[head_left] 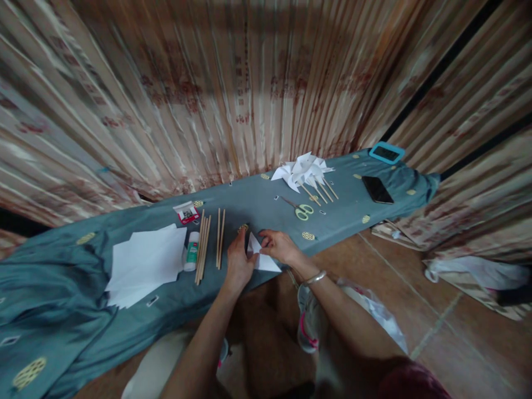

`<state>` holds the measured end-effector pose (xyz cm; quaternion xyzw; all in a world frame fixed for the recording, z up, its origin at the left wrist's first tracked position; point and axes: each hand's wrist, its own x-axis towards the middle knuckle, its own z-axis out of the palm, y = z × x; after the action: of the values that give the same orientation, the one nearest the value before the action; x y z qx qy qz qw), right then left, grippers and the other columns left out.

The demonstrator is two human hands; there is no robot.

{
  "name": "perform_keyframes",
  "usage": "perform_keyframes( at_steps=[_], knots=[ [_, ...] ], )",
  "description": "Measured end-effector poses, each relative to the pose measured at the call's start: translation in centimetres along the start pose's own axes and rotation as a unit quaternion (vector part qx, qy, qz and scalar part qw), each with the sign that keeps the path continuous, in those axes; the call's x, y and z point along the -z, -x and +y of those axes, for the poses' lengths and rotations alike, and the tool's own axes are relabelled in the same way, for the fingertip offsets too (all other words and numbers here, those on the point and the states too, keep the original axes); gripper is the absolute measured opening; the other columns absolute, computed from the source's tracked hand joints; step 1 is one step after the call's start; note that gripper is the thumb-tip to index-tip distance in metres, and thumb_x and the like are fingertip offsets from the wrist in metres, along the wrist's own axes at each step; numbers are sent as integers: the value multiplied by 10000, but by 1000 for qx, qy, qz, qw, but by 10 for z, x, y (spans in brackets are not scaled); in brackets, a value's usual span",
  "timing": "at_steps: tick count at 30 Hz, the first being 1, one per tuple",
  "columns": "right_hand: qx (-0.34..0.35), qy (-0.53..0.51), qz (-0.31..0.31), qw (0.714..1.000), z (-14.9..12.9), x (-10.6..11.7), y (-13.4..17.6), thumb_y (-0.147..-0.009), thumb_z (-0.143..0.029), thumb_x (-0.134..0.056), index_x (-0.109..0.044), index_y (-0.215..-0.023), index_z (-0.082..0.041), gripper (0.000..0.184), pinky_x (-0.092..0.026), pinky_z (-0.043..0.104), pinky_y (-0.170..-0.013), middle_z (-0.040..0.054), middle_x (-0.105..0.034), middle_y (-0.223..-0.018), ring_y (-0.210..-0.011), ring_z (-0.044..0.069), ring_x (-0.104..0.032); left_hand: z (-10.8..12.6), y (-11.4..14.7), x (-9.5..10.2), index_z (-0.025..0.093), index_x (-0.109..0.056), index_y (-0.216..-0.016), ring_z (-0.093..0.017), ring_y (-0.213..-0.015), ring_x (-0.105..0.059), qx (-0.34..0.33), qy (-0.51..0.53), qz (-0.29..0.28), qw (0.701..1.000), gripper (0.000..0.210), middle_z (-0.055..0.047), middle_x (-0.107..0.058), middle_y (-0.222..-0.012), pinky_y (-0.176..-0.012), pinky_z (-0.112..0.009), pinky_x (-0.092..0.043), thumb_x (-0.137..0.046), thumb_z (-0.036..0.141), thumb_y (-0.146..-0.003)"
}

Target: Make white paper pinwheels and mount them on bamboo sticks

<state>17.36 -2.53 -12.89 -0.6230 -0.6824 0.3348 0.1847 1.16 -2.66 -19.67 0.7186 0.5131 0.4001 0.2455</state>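
A folded piece of white paper [266,263] lies near the front edge of the cloth-covered table, with a point rising between my hands. My left hand [240,261] holds its left side, the thumb pressed on the paper. From the right, my right hand [280,246] has its fingers curled in at the paper's upper part, pinching it. Left of my left hand lie two loose wooden sticks [220,238] and a bundle of several more sticks [203,249]. Beside the bundle is a glue stick [192,252] with a green label.
White paper sheets [145,263] are stacked at the left, below a small red-and-white box [187,212]. Scissors [301,210] with green handles lie beyond my right hand, near several paper pinwheels [305,170] on sticks. A black phone [377,189] and a blue-framed device [387,152] are at the right end.
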Motion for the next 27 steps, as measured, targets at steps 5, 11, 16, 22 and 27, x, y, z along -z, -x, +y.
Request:
perform_keyframes(
  at_steps=[5,11,16,22,27],
  knots=[
    [-4,-12,14,1000,-8,-6,2,-735,-147,-670,-702,-1032,-194,302,-492,239,-719,16,-750,-887,-797,162,-682,1,-1,1,141,-429,-1385,-329,-1248,-534,14,5,2,1000,765,-186,-547,-1369,-1068,-513,-406,-686,94,-667],
    [2,-56,33,998,-9,-17,9,-747,-142,-674,-708,-979,-212,244,-514,238,-717,9,-754,-873,-779,148,-692,3,1,5,175,-448,-1378,-304,-1135,-600,32,34,6,999,780,-141,-637,-1237,-1006,-507,-453,-682,76,-640],
    [-6,-101,66,993,-1,-24,13,-787,-199,-679,-687,-1048,-207,262,-533,260,-764,38,-749,-965,-821,151,-698,15,2,10,199,-418,-1404,-235,-940,-662,83,99,9,992,811,-112,-665,-1168,-895,-430,-527,-660,62,-642],
    [9,-151,60,987,4,-23,13,-757,-356,-723,-577,-1265,-200,551,-542,309,-751,88,-703,-1134,-871,193,-686,26,-7,24,189,-428,-1389,-186,-809,-683,185,222,48,956,747,-92,-692,-1105,-748,-345,-565,-659,135,-681],
    [40,-217,13,975,5,-20,5,-734,-446,-727,-593,-1255,-199,592,-523,315,-752,71,-733,-1009,-868,210,-681,23,-22,41,196,-514,-1321,-228,-942,-676,204,332,129,912,721,-87,-706,-1078,-799,-362,-550,-738,253,-638]
  ],
)
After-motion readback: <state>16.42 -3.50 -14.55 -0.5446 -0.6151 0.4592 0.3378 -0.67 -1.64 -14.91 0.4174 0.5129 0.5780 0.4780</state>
